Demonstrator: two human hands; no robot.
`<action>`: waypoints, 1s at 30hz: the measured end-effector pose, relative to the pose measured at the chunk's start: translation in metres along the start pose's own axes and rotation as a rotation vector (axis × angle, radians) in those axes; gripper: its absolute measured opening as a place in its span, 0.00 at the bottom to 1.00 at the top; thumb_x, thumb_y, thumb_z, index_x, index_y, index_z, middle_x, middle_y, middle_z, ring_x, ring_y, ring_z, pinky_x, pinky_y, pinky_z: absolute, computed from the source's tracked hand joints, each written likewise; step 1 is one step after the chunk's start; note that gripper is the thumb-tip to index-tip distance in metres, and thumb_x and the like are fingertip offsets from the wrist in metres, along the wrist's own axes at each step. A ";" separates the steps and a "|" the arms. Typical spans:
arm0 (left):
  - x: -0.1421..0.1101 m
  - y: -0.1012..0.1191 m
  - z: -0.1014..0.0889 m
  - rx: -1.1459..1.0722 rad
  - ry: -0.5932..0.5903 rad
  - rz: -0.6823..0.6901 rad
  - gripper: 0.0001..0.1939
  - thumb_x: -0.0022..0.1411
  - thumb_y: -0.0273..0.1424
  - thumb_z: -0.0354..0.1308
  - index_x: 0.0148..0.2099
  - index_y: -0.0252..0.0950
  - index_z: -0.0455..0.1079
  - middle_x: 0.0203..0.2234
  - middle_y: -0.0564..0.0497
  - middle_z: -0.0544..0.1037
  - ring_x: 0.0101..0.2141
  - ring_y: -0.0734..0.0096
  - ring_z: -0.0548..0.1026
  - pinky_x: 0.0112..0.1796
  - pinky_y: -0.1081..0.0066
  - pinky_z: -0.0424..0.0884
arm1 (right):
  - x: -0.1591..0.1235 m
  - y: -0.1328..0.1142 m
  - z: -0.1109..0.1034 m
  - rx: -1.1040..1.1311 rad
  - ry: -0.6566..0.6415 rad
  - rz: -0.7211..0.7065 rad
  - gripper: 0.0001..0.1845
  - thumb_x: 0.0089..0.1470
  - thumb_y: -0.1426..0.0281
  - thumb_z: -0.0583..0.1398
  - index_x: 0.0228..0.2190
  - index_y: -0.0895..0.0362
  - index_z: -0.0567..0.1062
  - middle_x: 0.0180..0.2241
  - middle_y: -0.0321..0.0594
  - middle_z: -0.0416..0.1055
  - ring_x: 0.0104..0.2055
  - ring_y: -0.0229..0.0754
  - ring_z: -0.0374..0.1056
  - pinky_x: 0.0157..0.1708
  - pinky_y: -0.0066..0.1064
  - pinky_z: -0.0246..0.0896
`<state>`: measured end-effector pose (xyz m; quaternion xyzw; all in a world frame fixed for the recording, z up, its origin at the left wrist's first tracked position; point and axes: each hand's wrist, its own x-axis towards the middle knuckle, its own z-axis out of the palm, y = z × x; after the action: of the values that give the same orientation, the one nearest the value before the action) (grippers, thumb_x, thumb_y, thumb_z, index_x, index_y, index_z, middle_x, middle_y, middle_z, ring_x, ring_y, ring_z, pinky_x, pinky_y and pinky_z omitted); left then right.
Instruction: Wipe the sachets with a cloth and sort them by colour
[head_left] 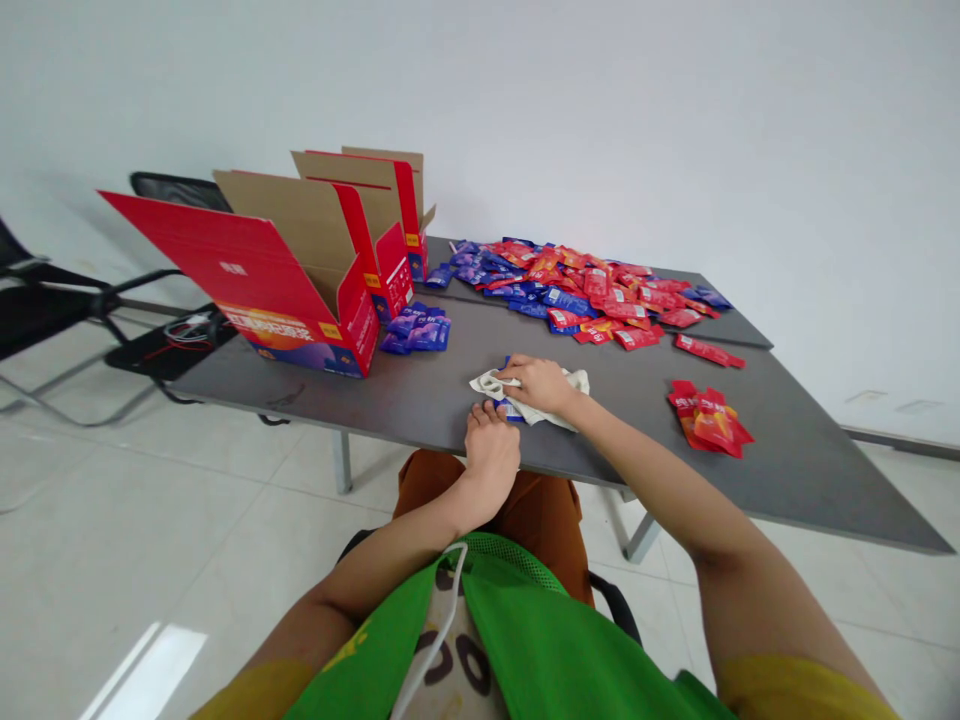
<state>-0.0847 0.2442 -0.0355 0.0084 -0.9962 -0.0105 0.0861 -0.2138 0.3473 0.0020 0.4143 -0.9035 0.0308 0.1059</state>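
pressing open and flat, the right hand (536,385) lies on a crumpled cream cloth (541,412) running sideways near the front edge of the grey table (390,400), the loosely curled left hand (491,465) just beside it, gripping nothing visible.

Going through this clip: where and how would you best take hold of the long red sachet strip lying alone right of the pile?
Probably pinch the red sachet strip around its middle from above, bringing the right hand in from the near side. It lies flat and long, with its edges apart from the pile, so nothing seems to block the fingers.
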 end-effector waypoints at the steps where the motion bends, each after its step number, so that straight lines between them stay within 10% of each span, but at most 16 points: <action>1: 0.000 0.000 -0.001 0.001 -0.007 0.000 0.26 0.66 0.19 0.41 0.64 0.20 0.60 0.60 0.26 0.64 0.59 0.48 0.65 0.54 0.57 0.62 | 0.006 0.001 0.000 -0.020 0.005 0.021 0.17 0.61 0.62 0.54 0.49 0.45 0.76 0.49 0.38 0.72 0.45 0.44 0.71 0.38 0.29 0.60; 14: -0.004 0.000 -0.001 0.033 -0.027 -0.041 0.27 0.67 0.20 0.40 0.67 0.25 0.57 0.62 0.30 0.61 0.61 0.48 0.63 0.51 0.56 0.68 | 0.030 0.049 -0.001 -0.121 0.179 0.225 0.20 0.63 0.60 0.52 0.50 0.51 0.76 0.48 0.44 0.71 0.45 0.46 0.69 0.37 0.30 0.58; 24: -0.003 -0.004 -0.005 0.031 -0.026 -0.017 0.25 0.66 0.19 0.42 0.62 0.27 0.65 0.60 0.31 0.65 0.60 0.49 0.63 0.50 0.57 0.69 | -0.052 0.005 0.002 0.103 0.183 -0.384 0.18 0.63 0.59 0.54 0.46 0.52 0.78 0.43 0.42 0.74 0.42 0.40 0.69 0.39 0.28 0.57; 30: -0.001 -0.017 -0.005 0.018 -0.041 0.046 0.25 0.65 0.17 0.41 0.61 0.27 0.66 0.56 0.32 0.70 0.59 0.55 0.66 0.46 0.62 0.71 | -0.047 -0.003 0.013 0.078 0.137 -0.288 0.18 0.64 0.58 0.53 0.40 0.54 0.79 0.40 0.40 0.74 0.38 0.38 0.69 0.34 0.27 0.55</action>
<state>-0.0827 0.2276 -0.0311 -0.0141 -0.9977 0.0006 0.0659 -0.1839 0.3785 -0.0206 0.5402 -0.8235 0.0784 0.1544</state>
